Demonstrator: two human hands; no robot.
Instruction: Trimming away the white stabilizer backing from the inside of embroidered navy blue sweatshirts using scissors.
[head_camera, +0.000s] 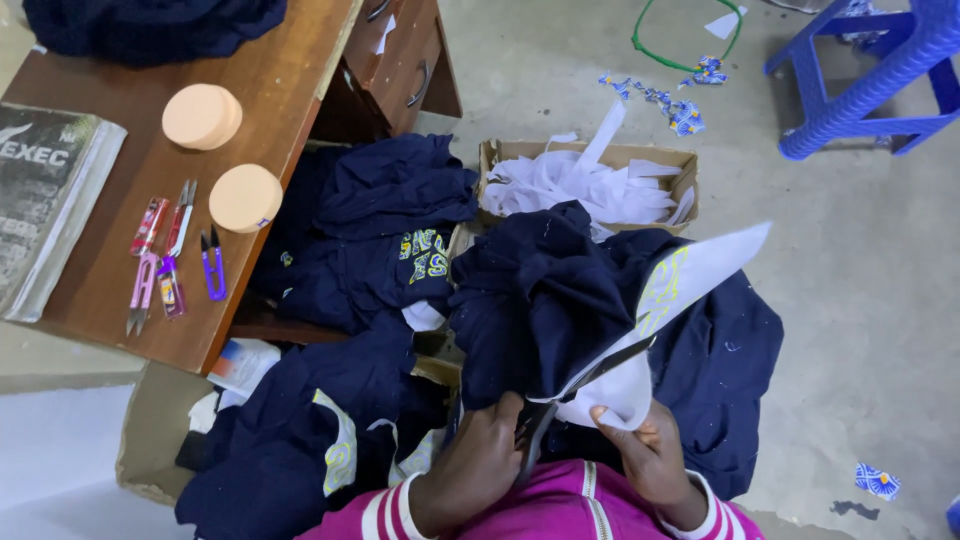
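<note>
My left hand (472, 462) is closed around the handles of dark scissors (590, 378), whose blades run up and to the right under a white backing sheet (700, 262). My right hand (650, 452) pinches the lower edge of that white sheet, which is attached to a navy garment (545, 295) bunched on my lap. Yellow-green embroidered lettering (662, 288) shows where the sheet meets the cloth. Pink striped sleeves cover both my wrists.
A wooden desk (280, 90) at the left carries two round peach pads (202, 115), small thread snips (212, 265), and a book (45, 200). More navy garments (380, 225) lie piled below it. A cardboard box (590, 180) holds white scraps. A blue plastic stool (870, 70) stands at the far right.
</note>
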